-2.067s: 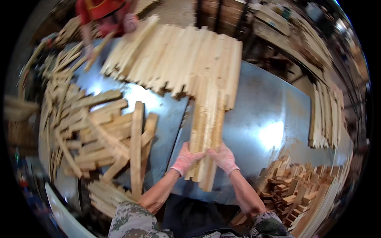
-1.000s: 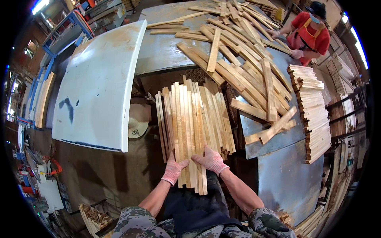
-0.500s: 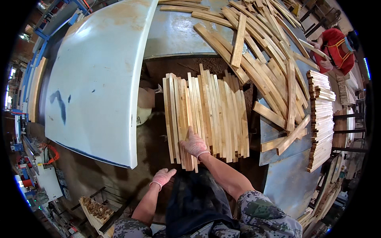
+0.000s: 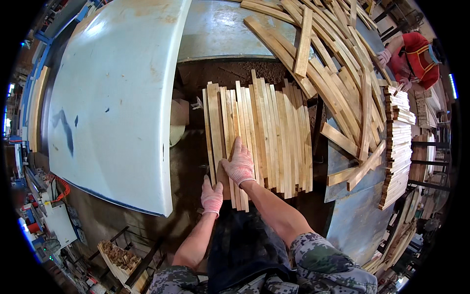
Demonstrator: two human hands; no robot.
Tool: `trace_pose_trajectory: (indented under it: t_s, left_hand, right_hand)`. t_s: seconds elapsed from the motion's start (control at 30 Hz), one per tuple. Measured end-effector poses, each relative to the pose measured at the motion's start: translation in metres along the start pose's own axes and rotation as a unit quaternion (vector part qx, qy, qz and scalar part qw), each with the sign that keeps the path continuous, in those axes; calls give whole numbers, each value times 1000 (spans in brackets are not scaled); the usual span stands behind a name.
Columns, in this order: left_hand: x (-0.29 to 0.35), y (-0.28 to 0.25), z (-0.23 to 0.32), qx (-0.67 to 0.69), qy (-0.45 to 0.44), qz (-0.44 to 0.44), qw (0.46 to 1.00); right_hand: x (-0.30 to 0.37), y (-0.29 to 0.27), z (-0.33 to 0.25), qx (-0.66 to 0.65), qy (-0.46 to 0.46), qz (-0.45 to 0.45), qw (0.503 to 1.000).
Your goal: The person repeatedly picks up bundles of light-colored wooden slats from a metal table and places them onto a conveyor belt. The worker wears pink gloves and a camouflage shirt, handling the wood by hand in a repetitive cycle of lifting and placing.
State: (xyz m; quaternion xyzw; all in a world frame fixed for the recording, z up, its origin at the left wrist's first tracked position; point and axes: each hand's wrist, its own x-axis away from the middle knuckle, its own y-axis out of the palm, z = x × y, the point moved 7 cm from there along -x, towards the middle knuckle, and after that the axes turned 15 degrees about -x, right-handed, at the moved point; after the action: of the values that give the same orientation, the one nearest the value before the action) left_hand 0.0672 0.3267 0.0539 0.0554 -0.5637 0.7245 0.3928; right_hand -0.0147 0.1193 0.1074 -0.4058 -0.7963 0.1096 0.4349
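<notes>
A row of long, narrow wooden strips (image 4: pixel 274 137) lies side by side in front of me, their ends uneven. My right hand (image 4: pixel 240 164), in a pinkish knit glove, rests on top of the strips left of the middle, index finger stretched forward and thumb apart. My left hand (image 4: pixel 212 198), gloved alike, is at the near end of the leftmost strips, its fingers extended and thumb spread. Between the two hands, one wooden strip (image 4: pixel 214 112) shows a broader face than its neighbours. The undersides of the strips are hidden.
To the left stands a large pale panel (image 4: pixel 112 108). Loose wooden strips (image 4: pixel 338 83) lie heaped on a metal table (image 4: pixel 357 225) at the right, beside a neat stack (image 4: pixel 397 152). A co-worker in red (image 4: pixel 421 61) stands beyond. A wood-filled rack (image 4: pixel 122 259) sits lower left.
My left hand has moved up and right to the strips' near end. My right hand has slid slightly forward along them. The broader strip's face shows more. The co-worker's hands have shifted.
</notes>
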Motion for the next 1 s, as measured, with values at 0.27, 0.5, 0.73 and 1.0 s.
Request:
trace_pose_trajectory:
  t_s: [0.27,0.5,0.73,1.0]
  left_hand:
    - [23,4,42,-111,98,111,983]
    - [14,5,30,128,77,8,989]
    - [24,-50,29,-13,86,38,995]
    - [52,21,-92,-16,-4,-185,983]
  right_hand:
    - [1,-5,1,-9,-30,-4,999]
    - [-3,-5,12,-29,-38,24,999]
    - [4,17,-32,-138,-75,-57,986]
    - [21,27,-8,-109,-152,-110,976]
